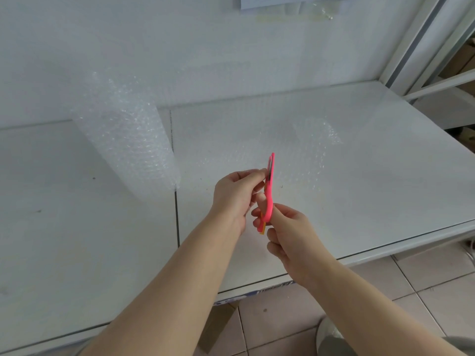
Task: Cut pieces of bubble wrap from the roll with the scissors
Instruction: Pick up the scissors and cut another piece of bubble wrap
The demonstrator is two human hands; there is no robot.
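Readying stage: right hand (290,232) is gripping the pink scissors (269,199) by the handles, left hand (234,196) is pinching their blade end above the tabletop (359,201); bubble wrap roll (128,134) is standing left, probably needing blades opened next.

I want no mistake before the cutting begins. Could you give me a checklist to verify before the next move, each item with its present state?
1. Scissors held firmly: ok; the right hand grips the handles, the left hand pinches near the blades.
2. Blades open: not ok; they look closed.
3. Left fingers away from the blades: not ok.
4. Bubble wrap sheet spread on the table: ok.
5. Sheet between the blades: not ok; the scissors are above it.
6. Sheet joined to the roll: cannot tell.
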